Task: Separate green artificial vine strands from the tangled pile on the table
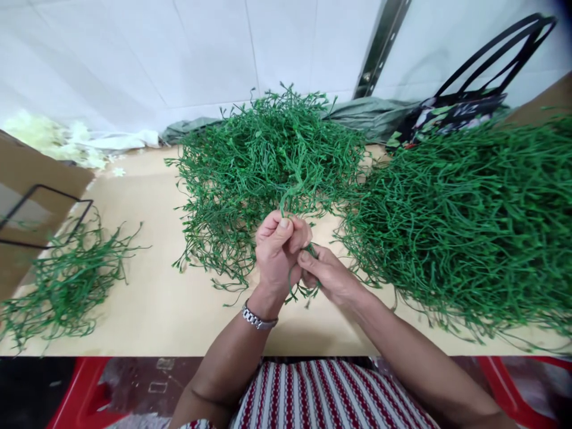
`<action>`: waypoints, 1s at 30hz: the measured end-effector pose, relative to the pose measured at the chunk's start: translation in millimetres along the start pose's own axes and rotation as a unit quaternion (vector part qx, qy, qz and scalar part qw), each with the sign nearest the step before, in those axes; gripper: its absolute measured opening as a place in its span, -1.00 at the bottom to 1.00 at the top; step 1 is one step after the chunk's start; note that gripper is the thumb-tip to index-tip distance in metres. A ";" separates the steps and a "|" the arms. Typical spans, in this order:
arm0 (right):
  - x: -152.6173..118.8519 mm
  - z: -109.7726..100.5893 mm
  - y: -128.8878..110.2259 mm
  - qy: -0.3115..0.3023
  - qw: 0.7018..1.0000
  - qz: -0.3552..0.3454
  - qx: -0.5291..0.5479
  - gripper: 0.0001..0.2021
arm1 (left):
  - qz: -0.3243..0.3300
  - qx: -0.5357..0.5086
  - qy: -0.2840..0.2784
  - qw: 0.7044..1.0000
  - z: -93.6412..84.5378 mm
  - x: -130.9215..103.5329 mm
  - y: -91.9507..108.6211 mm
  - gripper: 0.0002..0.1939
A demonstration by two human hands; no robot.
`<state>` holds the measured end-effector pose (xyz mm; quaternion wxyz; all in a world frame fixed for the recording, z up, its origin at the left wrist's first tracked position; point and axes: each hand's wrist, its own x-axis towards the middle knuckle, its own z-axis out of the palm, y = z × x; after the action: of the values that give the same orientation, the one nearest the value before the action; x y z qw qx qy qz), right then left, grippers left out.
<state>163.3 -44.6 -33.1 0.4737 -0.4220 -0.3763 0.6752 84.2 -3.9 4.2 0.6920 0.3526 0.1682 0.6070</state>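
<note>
My left hand (281, 247) is closed, thumb pressed to the fingers, on a green artificial stem (283, 205) that sticks up out of the fist. Just right of it and a little lower, my right hand (324, 271) pinches more green artificial stems (292, 291), whose tips hang below the fingers. The hands are touching or nearly so, above the table. Behind them spreads a loose pile of thin green plastic stems (268, 149). How many stems each hand holds is hidden by the fingers.
A larger, denser heap of green stems (460, 226) covers the right side. A smaller bunch (71, 286) lies at left by a cardboard box (36, 179) and black wire frame (42, 186). A black handbag (460, 113) stands against the wall. Pale flowers (53, 137) lie back left.
</note>
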 end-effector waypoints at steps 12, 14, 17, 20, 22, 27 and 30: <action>-4.7 23.6 9.6 0.155 0.978 -0.018 0.139 -0.64 | 0.063 -0.028 -0.064 0.996 -1.9 -3.5 0.1 -0.80; -4.5 23.0 11.2 0.176 0.975 -0.034 0.128 -0.63 | 0.080 -0.001 -0.071 0.994 -3.7 -6.0 0.0 -0.79; -3.3 18.9 10.9 0.207 0.970 -0.071 0.103 -0.65 | 0.098 0.042 -0.076 0.991 -5.7 -10.3 0.1 -0.80; -2.1 8.6 5.0 0.204 0.969 -0.142 -0.003 -0.70 | 0.062 0.042 -0.071 0.995 -5.7 -12.0 3.1 -0.81; -1.8 -0.8 -1.4 0.179 0.947 -0.209 -0.167 -0.80 | 0.010 0.005 -0.043 0.999 -4.7 -10.6 7.3 -0.82; -3.7 -21.5 -25.9 0.151 0.723 -0.313 -0.597 -0.88 | -0.105 -0.050 0.024 0.993 1.3 -5.3 23.8 -0.85; -11.9 -26.4 -45.3 0.087 0.634 -0.337 -0.690 -0.86 | -0.157 -0.027 0.011 0.987 6.2 -9.0 37.6 -0.85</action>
<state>204.7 -41.0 1.1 0.2698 -0.5268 -0.8055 -0.0280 59.3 -13.8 32.8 0.7863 0.2967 0.2126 0.4984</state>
